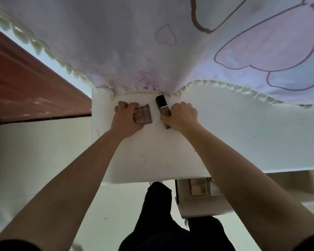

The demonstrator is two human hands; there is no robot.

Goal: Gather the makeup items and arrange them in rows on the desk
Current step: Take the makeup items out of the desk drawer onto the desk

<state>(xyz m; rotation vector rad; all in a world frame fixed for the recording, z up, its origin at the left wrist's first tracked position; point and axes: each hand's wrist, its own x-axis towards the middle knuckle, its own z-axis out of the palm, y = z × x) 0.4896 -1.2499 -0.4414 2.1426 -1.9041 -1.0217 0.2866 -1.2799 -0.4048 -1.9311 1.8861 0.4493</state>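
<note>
A brown eyeshadow palette [144,114] with several square pans lies on the white desk [152,156] near its far edge. My left hand [126,117] grips the palette's left side, fingers curled over it. Just to the right, a dark brown foundation bottle [161,104] with a black cap lies on the desk, pointing away from me. My right hand [181,115] holds the bottle's near end. The two items lie side by side, a small gap between them.
A pale purple cloth [170,42] with cartoon prints and a fringed hem hangs behind the desk's far edge. An open drawer [198,189] under the desk's front right holds another palette. A red-brown panel [25,84] is at the left. My dark trouser leg [161,223] is below.
</note>
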